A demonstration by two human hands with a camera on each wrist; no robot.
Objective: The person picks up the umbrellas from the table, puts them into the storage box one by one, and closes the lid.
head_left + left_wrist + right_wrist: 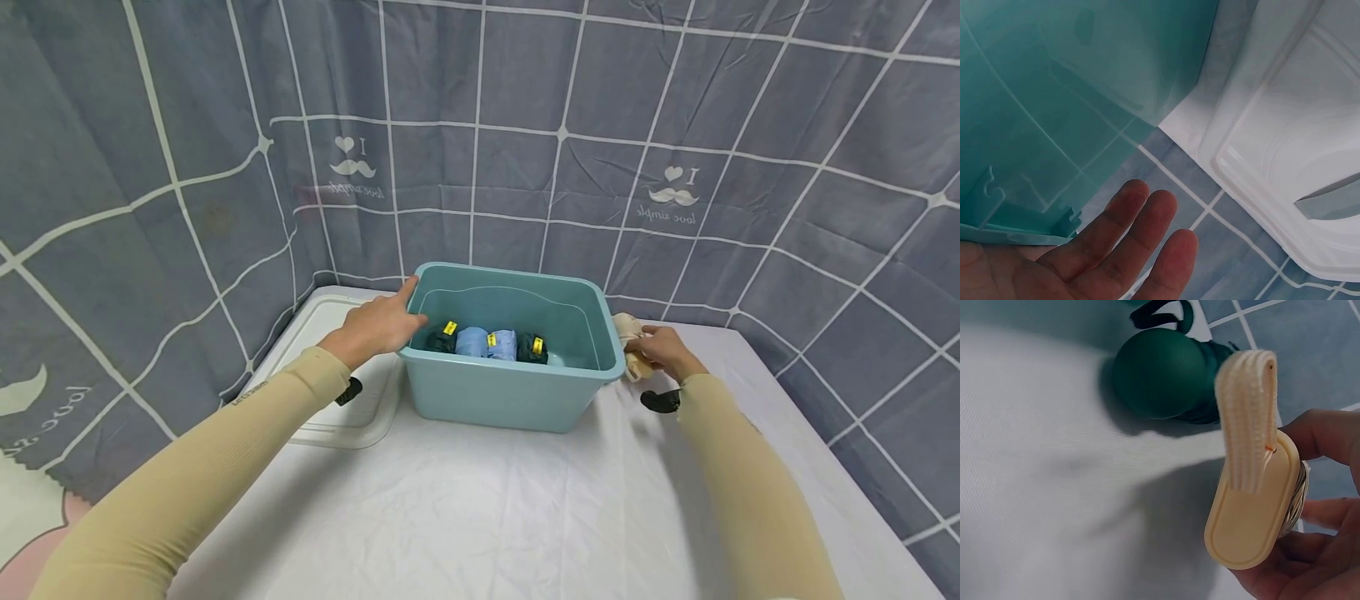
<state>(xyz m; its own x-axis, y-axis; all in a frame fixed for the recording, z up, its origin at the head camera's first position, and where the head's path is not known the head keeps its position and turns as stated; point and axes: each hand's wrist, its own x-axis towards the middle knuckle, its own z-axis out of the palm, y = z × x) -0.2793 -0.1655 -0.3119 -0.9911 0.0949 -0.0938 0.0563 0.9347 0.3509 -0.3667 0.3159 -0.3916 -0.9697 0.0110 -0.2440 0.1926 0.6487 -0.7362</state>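
In the head view my left hand rests at the left rim of a teal plastic bin. Its fingers stretch loosely along the outer wall in the left wrist view. To the right of the bin, my right hand grips a cream folding umbrella. The umbrella's flat oval handle end and ribbed strap loop face the right wrist camera. Beside it on the table lies a dark green object with a rounded end and a strap, apparently another folding umbrella. Inside the bin sit dark green bundles and blue bundles, some with yellow tags.
A white lid lies flat left of the bin, partly under my left forearm. White cloth covers the table. Grey-blue checked curtains hang close behind and at both sides.
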